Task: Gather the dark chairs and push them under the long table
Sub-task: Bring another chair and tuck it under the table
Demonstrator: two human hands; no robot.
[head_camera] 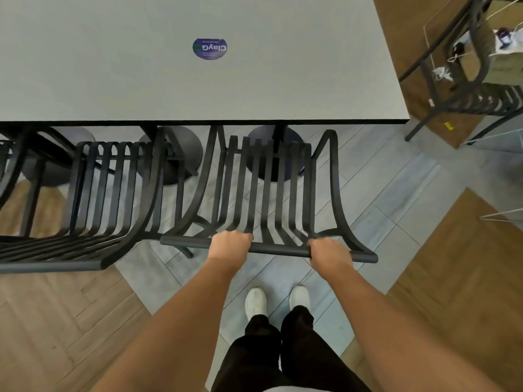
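Left hand: the left hand (pixel 230 242) grips the top rail of the dark slatted metal chair (pixel 266 193).
Right hand: the right hand (pixel 329 251) grips the same rail, further right.
Chair: its front reaches under the long grey table (pixel 283 89).
Neighbour: a second dark slatted chair (pixel 107 190) stands just beside it, on the left.
Table top: carries a round purple sticker (pixel 210 48).

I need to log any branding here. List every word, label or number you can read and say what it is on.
"ClayG": on the round purple sticker on the long table, seen upside down; its last letters sit under a green mark.
Small print on the same sticker: too blurred to read.
Yellow tag on the floor, right: too small to read.
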